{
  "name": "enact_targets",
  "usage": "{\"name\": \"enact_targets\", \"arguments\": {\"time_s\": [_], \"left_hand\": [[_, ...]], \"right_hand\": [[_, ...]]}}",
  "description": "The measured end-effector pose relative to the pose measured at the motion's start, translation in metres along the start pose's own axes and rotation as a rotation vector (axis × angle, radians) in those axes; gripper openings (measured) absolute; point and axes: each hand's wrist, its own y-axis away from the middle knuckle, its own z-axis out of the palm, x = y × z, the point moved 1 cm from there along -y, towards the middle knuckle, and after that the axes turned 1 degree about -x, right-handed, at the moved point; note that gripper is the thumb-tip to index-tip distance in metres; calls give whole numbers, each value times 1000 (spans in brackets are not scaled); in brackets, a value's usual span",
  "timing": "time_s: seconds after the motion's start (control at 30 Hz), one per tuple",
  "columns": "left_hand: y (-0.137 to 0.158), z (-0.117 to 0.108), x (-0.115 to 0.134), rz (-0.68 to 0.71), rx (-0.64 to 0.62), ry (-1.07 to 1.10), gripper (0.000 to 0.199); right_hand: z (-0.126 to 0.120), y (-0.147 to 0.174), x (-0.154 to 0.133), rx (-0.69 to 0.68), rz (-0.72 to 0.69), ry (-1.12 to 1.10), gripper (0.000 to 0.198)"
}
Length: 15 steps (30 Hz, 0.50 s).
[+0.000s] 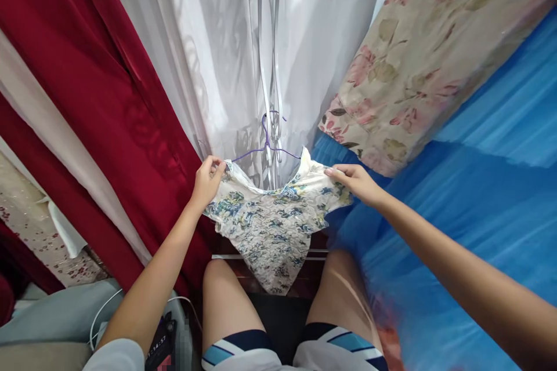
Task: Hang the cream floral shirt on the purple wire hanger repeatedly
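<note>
A white blouse (274, 220) with a blue and grey floral print hangs on a thin purple hanger (267, 146) in front of me. Its neckline faces up and its body narrows downward between my knees. My left hand (209, 177) pinches the blouse at its left shoulder. At the right shoulder, my right hand (353, 181) has the fabric between thumb and fingers. The hanger's hook is up against white hanging ribbons (266, 58); whether it is caught on them I cannot tell.
White drapes (209, 40) hang behind the blouse. Red fabric (108, 98) falls on the left. Floral cloth (391, 87) and blue tulle (456, 214) fill the right. A phone-like device (160, 341) showing digits and a white cable (98, 313) lie at lower left.
</note>
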Motion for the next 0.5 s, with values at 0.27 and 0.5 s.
{"name": "enact_targets", "arguments": {"time_s": [0.27,0.5], "left_hand": [[-5,4,3,4,23,-182,26],[-20,21,-39,-87,111,-256,22]], "right_hand": [[7,-16,-54,299,-20,-187,34],[62,35,-108,-98,-207,-171,43]]}}
